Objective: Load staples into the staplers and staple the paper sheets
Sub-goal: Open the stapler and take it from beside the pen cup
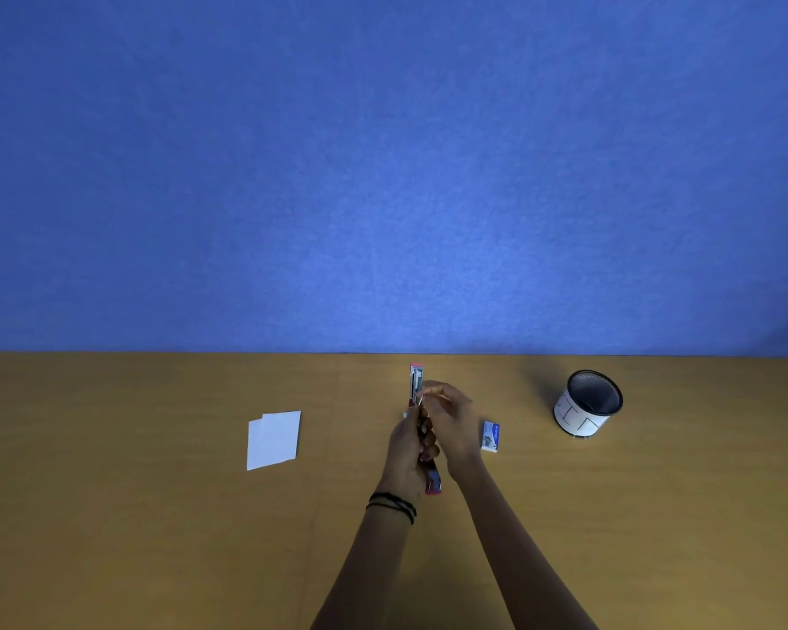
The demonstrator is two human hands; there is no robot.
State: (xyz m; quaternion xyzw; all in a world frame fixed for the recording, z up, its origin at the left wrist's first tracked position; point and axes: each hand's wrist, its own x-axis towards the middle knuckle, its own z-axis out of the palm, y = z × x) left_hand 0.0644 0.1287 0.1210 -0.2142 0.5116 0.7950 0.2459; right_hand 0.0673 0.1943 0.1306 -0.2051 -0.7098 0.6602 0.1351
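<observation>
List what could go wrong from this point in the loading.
1. The staple strip pinched by the right hand looks thin. It may slip or miss the channel of the opened stapler.
2. Only the left hand steadies the stapler, so it could wobble or snap shut mid-load.

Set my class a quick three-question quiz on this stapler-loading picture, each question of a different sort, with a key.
1. True or false: the paper sheets lie on the table to the person's right.
2. Which hand grips the opened stapler? A. the left hand  B. the right hand  C. neither
3. Fill in: the right hand pinches a ____ beside the stapler's open magazine.

Key
1. False: they lie to the person's left.
2. A
3. staple strip
</observation>
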